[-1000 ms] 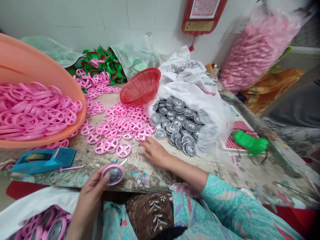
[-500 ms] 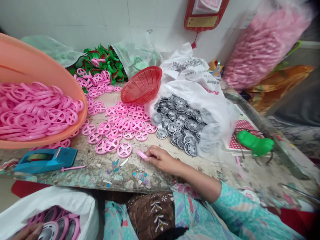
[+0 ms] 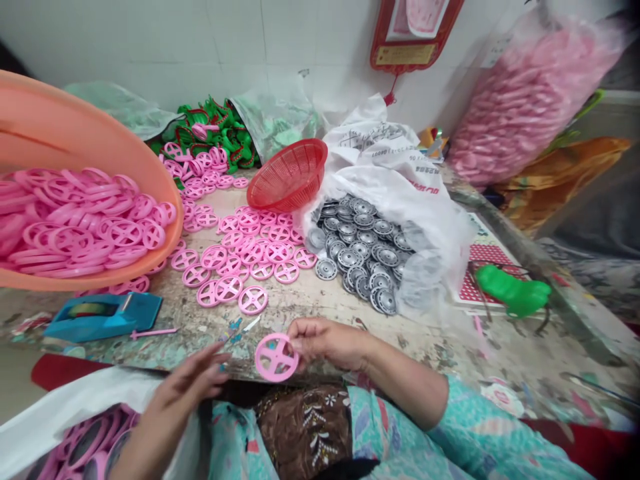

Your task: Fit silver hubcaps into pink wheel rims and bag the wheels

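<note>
Between thumb and fingers, my right hand point(image 3: 320, 343) grips a pink wheel ring point(image 3: 277, 358) with a cross of spokes, tilted up over the table's front edge. My left hand point(image 3: 197, 377) is empty, fingers stretched toward the ring but apart from it, and slightly blurred. Below it a white sack point(image 3: 55, 400) holds pink rings with grey discs in them. Many loose pink rings point(image 3: 253, 300) lie across the table beyond my hands. Grey hubcap-like discs point(image 3: 361, 250) spill out of a white plastic bag point(image 3: 430, 200) to the right.
An orange basin point(image 3: 100, 113) full of pink rings leans at the left, behind a blue tape dispenser point(image 3: 103, 317). A red basket point(image 3: 287, 175) stands mid-table near green parts point(image 3: 215, 133). On the right are a green object point(image 3: 513, 290) and a large bag of pink parts point(image 3: 535, 100).
My left hand has let go of a grey-and-pink wheel at the sack and risen to the right. My right hand has drawn the ring nearer and turned its face toward me.
</note>
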`<state>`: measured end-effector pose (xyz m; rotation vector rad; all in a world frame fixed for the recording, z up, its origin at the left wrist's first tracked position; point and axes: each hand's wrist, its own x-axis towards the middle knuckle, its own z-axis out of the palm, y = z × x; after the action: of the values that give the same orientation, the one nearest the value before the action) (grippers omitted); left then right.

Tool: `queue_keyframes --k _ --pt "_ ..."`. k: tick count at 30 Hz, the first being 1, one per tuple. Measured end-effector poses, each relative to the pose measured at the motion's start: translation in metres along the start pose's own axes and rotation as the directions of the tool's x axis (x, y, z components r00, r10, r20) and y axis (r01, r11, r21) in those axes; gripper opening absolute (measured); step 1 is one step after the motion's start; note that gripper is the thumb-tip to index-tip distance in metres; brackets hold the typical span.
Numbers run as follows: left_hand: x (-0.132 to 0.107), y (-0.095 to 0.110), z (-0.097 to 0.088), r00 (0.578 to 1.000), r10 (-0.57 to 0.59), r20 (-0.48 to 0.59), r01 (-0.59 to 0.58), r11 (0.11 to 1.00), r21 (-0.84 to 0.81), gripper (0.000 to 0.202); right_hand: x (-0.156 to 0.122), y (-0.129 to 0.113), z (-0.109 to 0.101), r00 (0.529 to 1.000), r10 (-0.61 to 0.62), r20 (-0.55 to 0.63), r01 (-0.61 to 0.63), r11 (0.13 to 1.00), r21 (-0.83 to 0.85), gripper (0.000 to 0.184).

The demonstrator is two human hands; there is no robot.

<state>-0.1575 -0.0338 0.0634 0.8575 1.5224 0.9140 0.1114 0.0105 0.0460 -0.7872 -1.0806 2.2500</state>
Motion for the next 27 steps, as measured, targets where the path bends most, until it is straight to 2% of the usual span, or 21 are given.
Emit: queue_keyframes --k 2,3,4,5,6,8,9,10,11,12,14,17,18,19,20,21,22,23,24,25,27 --pt "0.006 -0.005 0.033 0.978 -0.057 0.199 0.078 0.992 -0.097 0.047 0.004 0.004 0.006 1.0 0.023 0.019 -0.021 0.996 -0.084 0.034" --pt "0.008 -0.007 0.047 0.963 -0.076 0.259 0.114 0.984 -0.136 0.041 0.005 0.003 0.007 1.0 0.015 0.001 -0.015 0.984 -0.176 0.031" --pt "0.009 -0.009 0.059 0.955 -0.085 0.286 0.139 0.975 -0.173 0.034 0.005 0.001 0.004 0.999 -0.016 -0.042 0.002 0.949 -0.315 0.027" --pt "0.011 -0.01 0.067 0.952 -0.097 0.291 0.161 0.966 -0.203 0.029 0.005 -0.004 0.0 0.992 -0.076 -0.103 0.015 0.869 -0.495 0.022" --pt "0.013 -0.011 0.072 0.952 -0.11 0.287 0.181 0.955 -0.234 0.026 0.005 -0.01 -0.006 0.972 -0.167 -0.168 0.006 0.727 -0.686 0.019" --pt "0.016 -0.011 0.075 0.952 -0.141 0.27 0.221 0.929 -0.297 0.024 0.005 -0.024 -0.022 0.889 -0.387 -0.244 -0.128 0.303 -0.944 0.02" --pt "0.018 -0.011 0.074 0.953 -0.158 0.26 0.241 0.913 -0.329 0.023 0.006 -0.032 -0.03 0.846 -0.47 -0.252 -0.231 0.103 -0.968 0.024" --pt "0.019 -0.01 0.074 0.953 -0.173 0.249 0.257 0.896 -0.363 0.022 0.008 -0.038 -0.039 0.809 -0.525 -0.263 -0.337 -0.05 -0.94 0.029" --pt "0.02 -0.009 0.073 0.953 -0.184 0.24 0.27 0.877 -0.399 0.02 0.011 -0.043 -0.046 0.784 -0.555 -0.277 -0.425 -0.154 -0.892 0.034" --pt "0.021 -0.009 0.073 0.952 -0.192 0.237 0.28 0.857 -0.433 0.019 0.014 -0.047 -0.053 0.769 -0.567 -0.294 -0.485 -0.218 -0.847 0.038" --pt "0.022 -0.007 0.075 0.949 -0.199 0.246 0.298 0.82 -0.488 0.016 0.018 -0.05 -0.063 0.767 -0.555 -0.323 -0.533 -0.269 -0.802 0.04" --pt "0.026 -0.006 0.081 0.948 -0.199 0.249 0.307 0.778 -0.549 0.015 0.02 -0.049 -0.067 0.785 -0.529 -0.322 -0.517 -0.272 -0.812 0.039" --pt "0.028 -0.006 0.083 0.95 -0.193 0.245 0.302 0.768 -0.565 0.015 0.019 -0.049 -0.065 0.784 -0.535 -0.316 -0.507 -0.258 -0.822 0.04" --pt "0.029 -0.005 0.086 0.953 -0.185 0.24 0.293 0.76 -0.579 0.016 0.017 -0.048 -0.062 0.777 -0.553 -0.302 -0.478 -0.206 -0.854 0.04" --pt "0.031 -0.005 0.089 0.956 -0.174 0.237 0.283 0.754 -0.592 0.016 0.015 -0.046 -0.057 0.762 -0.582 -0.284 -0.418 -0.106 -0.902 0.038" --pt "0.033 -0.005 0.093 0.958 -0.16 0.239 0.275 0.752 -0.599 0.016 0.013 -0.044 -0.05 0.739 -0.616 -0.273 -0.318 0.038 -0.947 0.036" --pt "0.034 -0.004 0.096 0.959 -0.144 0.245 0.267 0.752 -0.603 0.016 0.012 -0.041 -0.042 0.714 -0.646 -0.268 -0.165 0.216 -0.962 0.032" --pt "0.035 -0.003 0.1 0.959 -0.129 0.252 0.26 0.755 -0.602 0.016 0.012 -0.037 -0.033 0.696 -0.661 -0.28 -0.009 0.381 -0.924 0.029" --pt "0.035 -0.003 0.104 0.959 -0.113 0.26 0.252 0.759 -0.6 0.018 0.012 -0.032 -0.025 0.696 -0.653 -0.297 0.107 0.505 -0.857 0.025" --pt "0.035 -0.002 0.107 0.959 -0.096 0.265 0.241 0.766 -0.596 0.019 0.013 -0.027 -0.017 0.7 -0.641 -0.315 0.165 0.574 -0.802 0.02" --pt "0.034 -0.001 0.112 0.963 -0.056 0.263 0.207 0.78 -0.59 0.022 0.015 -0.016 -0.006 0.675 -0.65 -0.349 0.168 0.596 -0.785 0.013"
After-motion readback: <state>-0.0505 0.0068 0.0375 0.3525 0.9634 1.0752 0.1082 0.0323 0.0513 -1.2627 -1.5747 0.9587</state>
